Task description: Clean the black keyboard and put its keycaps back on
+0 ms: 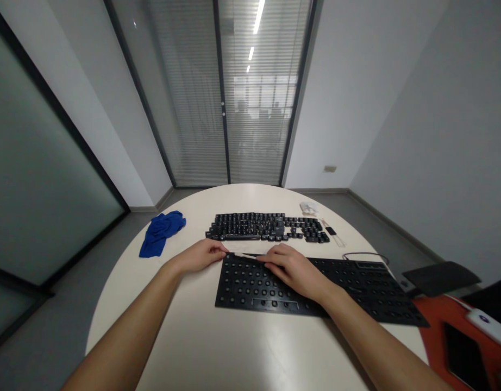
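Observation:
A black keyboard base (270, 285) with its keycaps off lies across the near part of the table, bare key stems showing in rows. At its far left corner is my left hand (201, 255), thumb and fingers closed together on the edge. My right hand (293, 269) rests over the middle of the base, fingers closed around a thin pale stick (244, 256). The stick points left along the base's far edge; its exact kind is too small to tell. Beyond my hands, the removed black keycaps (250, 224) lie laid out in keyboard order.
A crumpled blue cloth (163, 232) lies at the left of the round white table (193, 347). Toward the right are a small clear plastic bag (308, 208), a wire keycap puller (334, 233) and a cable (367, 253). A red chair (433, 320) holds a phone (466, 355).

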A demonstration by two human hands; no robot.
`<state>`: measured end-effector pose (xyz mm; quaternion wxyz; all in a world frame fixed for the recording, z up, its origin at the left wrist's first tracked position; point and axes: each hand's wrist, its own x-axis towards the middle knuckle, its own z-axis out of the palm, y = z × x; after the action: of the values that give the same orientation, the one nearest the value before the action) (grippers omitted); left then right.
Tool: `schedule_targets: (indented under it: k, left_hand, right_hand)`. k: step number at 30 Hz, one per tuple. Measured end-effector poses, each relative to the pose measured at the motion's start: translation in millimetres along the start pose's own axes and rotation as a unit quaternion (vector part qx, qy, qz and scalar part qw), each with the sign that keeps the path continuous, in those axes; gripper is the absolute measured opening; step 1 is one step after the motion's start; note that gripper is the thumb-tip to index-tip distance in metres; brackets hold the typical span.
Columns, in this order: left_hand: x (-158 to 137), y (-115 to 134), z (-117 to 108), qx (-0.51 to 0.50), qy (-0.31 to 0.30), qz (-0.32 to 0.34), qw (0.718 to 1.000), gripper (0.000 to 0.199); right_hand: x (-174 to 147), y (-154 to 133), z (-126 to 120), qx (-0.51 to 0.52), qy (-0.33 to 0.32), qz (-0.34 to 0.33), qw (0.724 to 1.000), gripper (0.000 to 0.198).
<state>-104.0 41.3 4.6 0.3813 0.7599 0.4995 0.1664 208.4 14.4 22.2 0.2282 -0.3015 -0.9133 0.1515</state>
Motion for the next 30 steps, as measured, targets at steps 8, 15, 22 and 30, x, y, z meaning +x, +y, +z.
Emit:
schedule_targets:
  k: [8, 15, 22, 30]
  left_hand:
    - [1, -1, 0, 0.001, 0.001, 0.003, 1.0, 0.035]
    - [2, -3, 0, 0.0, 0.005, 0.0, 1.0, 0.039]
    - [2, -6, 0, 0.003, 0.002, 0.002, 1.0, 0.041]
    - [2, -3, -2, 0.025, -0.015, 0.01, 1.0, 0.04]
  right_hand:
    - [4, -10, 2, 0.042, -0.029, -0.015, 0.999, 0.031]
    - [5, -15, 8, 0.071, -0.068, -0.072, 0.993, 0.028]
    - [6, -16, 10, 0.066, -0.051, -0.061, 0.995, 0.028]
    - [11, -9, 28, 0.021, 0.053, 0.01, 0.998, 0.031]
